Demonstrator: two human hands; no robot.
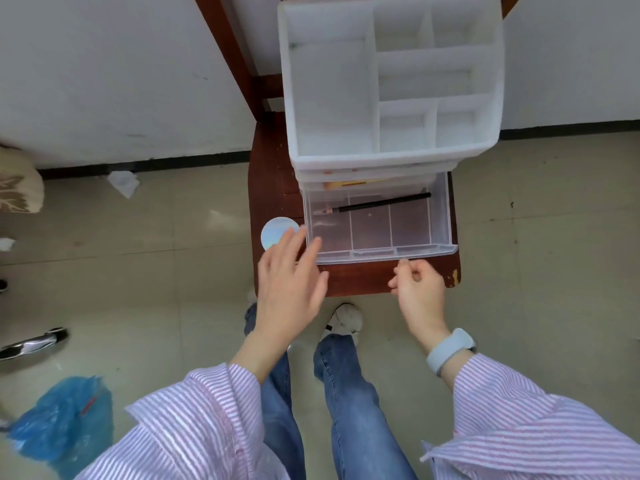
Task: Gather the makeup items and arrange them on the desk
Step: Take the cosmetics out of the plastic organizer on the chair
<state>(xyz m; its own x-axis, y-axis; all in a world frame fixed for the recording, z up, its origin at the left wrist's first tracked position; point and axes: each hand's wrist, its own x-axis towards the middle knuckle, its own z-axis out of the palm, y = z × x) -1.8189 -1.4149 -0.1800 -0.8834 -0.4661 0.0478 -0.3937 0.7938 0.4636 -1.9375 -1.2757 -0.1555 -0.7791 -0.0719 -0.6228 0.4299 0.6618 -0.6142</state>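
Observation:
A white plastic organiser (391, 157) with empty top compartments stands on a dark wooden chair seat (273, 174). Its clear bottom drawer (381, 251) is pulled out and holds a black-handled makeup brush (381, 203) lying across the back. A round iridescent compact (275, 230) lies on the seat left of the drawer. My left hand (289, 289) hovers with fingers spread, fingertips over the compact's edge and the drawer's left front corner. My right hand (420, 289) is below the drawer's front, fingers loosely curled, holding nothing.
The chair stands against a white wall. On the tiled floor lie a blue plastic bag (65, 420) at lower left, a crumpled tissue (123, 181) by the skirting, and a metal object (33, 342) at the left edge. My legs and a white shoe (343, 320) are under the chair front.

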